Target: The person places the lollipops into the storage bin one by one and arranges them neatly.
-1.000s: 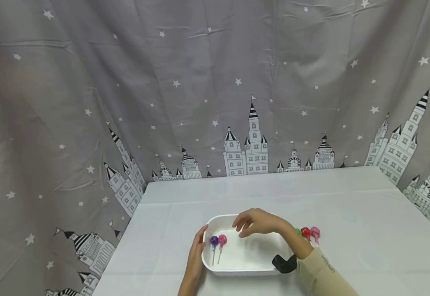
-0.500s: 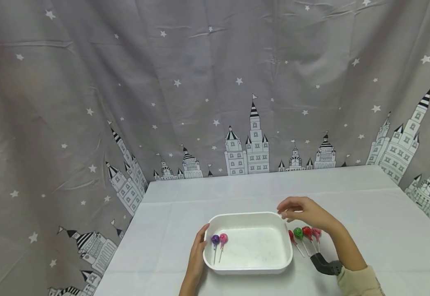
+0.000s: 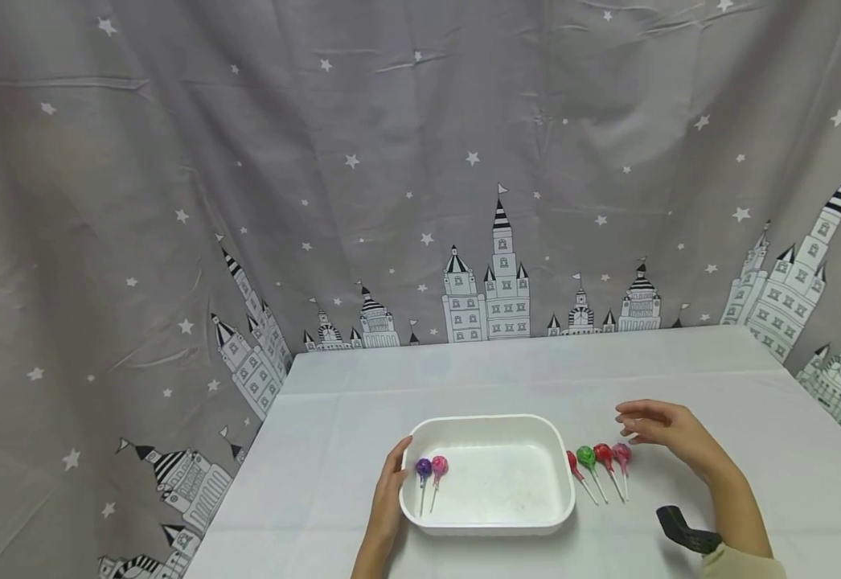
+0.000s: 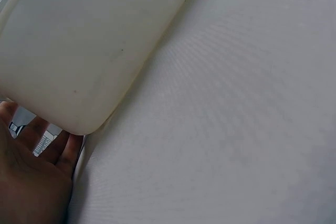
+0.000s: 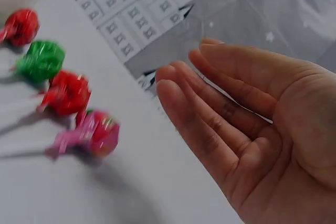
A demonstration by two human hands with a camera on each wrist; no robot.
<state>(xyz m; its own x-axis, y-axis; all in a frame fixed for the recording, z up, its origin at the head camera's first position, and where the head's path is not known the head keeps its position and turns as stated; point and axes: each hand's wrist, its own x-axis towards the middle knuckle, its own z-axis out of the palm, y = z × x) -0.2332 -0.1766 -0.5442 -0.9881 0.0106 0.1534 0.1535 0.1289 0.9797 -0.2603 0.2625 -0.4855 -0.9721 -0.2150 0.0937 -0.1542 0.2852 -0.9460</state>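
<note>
A white rectangular tray (image 3: 494,530) lies on the table with a purple lollipop (image 3: 424,467) and a pink lollipop (image 3: 439,466) inside, near its left end. My left hand (image 3: 386,497) rests against that end, its fingers (image 4: 32,132) touching the outside wall in the left wrist view. Right of the tray, a row of lollipops lies on the table: a red one (image 3: 572,461), a green one (image 3: 586,457), another red one (image 3: 604,454) and a pink one (image 5: 100,134). Just right of this row hovers my right hand (image 3: 674,434), fingers loosely bent, holding nothing.
A white cloth covers the table (image 3: 363,386). Behind it hangs a grey curtain (image 3: 391,121) printed with stars and castles. A black strap-like mount (image 3: 684,531) sticks out at the right wrist, beside a beige sleeve (image 3: 742,564).
My right hand has moved right, from over the tray to beyond the row of lollipops, uncovering the row. The left hand stays at the tray's left end.
</note>
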